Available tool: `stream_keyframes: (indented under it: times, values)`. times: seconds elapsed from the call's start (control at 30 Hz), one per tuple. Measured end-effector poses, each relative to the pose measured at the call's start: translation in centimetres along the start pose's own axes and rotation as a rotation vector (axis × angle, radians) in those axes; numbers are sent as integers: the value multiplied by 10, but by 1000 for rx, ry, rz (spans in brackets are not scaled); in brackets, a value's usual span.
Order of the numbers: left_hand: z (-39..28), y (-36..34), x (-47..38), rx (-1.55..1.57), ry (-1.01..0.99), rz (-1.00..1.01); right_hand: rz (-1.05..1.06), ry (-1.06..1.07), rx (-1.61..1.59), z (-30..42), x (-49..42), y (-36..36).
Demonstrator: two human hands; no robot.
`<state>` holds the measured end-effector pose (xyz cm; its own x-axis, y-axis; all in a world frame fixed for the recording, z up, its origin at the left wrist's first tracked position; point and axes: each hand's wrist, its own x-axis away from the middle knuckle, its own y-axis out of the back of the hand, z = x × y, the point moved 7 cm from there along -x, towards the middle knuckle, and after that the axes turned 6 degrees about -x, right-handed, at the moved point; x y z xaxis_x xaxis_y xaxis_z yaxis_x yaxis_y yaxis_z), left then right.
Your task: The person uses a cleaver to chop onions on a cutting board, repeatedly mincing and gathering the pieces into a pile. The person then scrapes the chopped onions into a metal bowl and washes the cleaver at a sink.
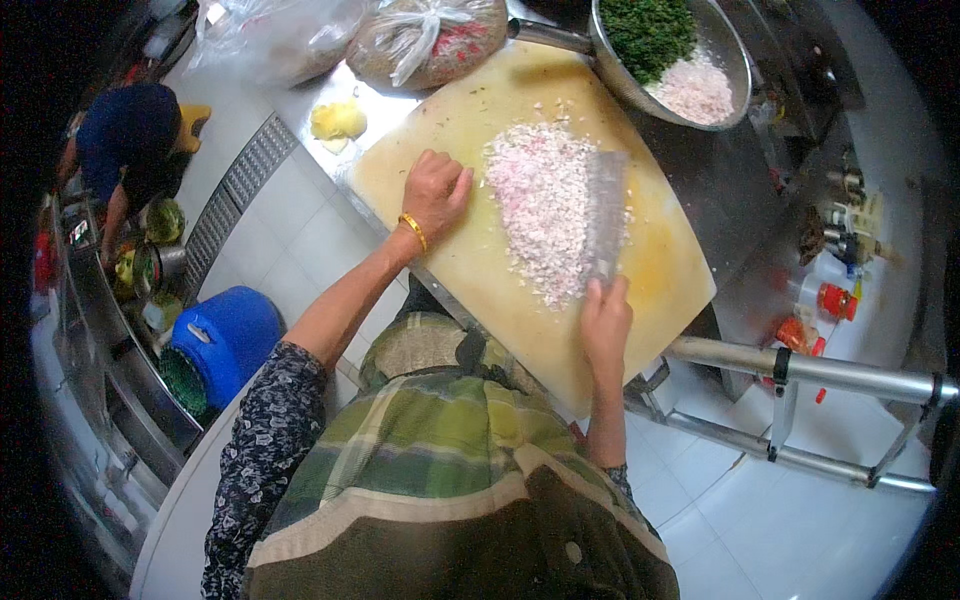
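My right hand [606,315] grips the handle end of a cleaver [607,214], whose motion-blurred blade lies along the right edge of a heap of finely chopped pinkish-white food [544,202]. The heap lies on a large yellowish cutting board [465,292]. My left hand [437,191] is closed in a loose fist at the board's left edge, left of the heap, with nothing seen in it; a gold-coloured bracelet [413,231] circles that wrist.
A steel pan [637,97] with chopped greens and pale bits sits beyond the board. Tied plastic bags [427,45] and a yellow item [337,121] lie at the upper left. A metal rail [840,367] runs right. A co-worker [127,135] bends near a blue barrel [229,337].
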<state>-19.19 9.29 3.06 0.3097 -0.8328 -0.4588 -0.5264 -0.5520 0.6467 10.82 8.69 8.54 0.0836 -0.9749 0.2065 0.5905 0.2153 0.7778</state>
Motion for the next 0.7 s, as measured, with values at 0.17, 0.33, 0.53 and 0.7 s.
stream_keyframes:
  times: [0.17, 0.33, 0.53, 0.7]
  values:
    - [1, 0, 4, -8, -5, -4, -60, -154, -60, -1, 2, 23]
    - [-1, -1, 2, -29, -14, 8, -8, -78, -12, -15, -24, 17]
    - [-4, 1, 0, -14, -8, 5, -59, -78, -147, -11, -9, 35]
    - [-5, 1, 5, -16, -4, 8, 26, -29, -74, -9, -25, 7]
